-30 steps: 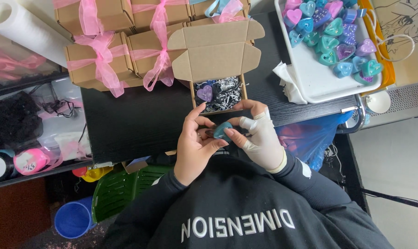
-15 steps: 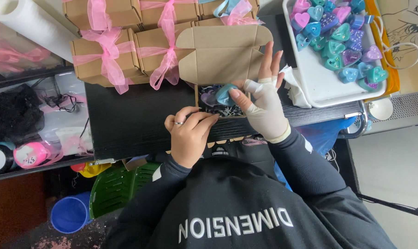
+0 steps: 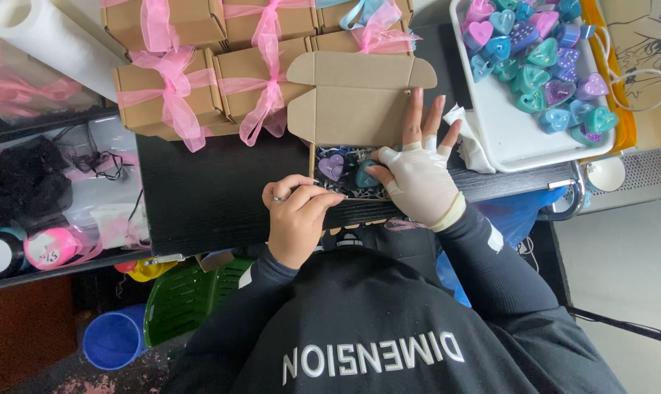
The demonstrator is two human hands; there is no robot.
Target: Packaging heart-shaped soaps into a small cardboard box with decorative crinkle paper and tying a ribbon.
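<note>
purple heart (image 3: 331,167), teal heart (image 3: 364,174), brown box (image 3: 358,98)

Closed kraft boxes (image 3: 171,87) tied with pink ribbon sit at eleven o'clock. A white tray (image 3: 512,135) of heart-shaped pieces lies at two o'clock. A blue bucket (image 3: 114,339) stands at seven o'clock.
</note>
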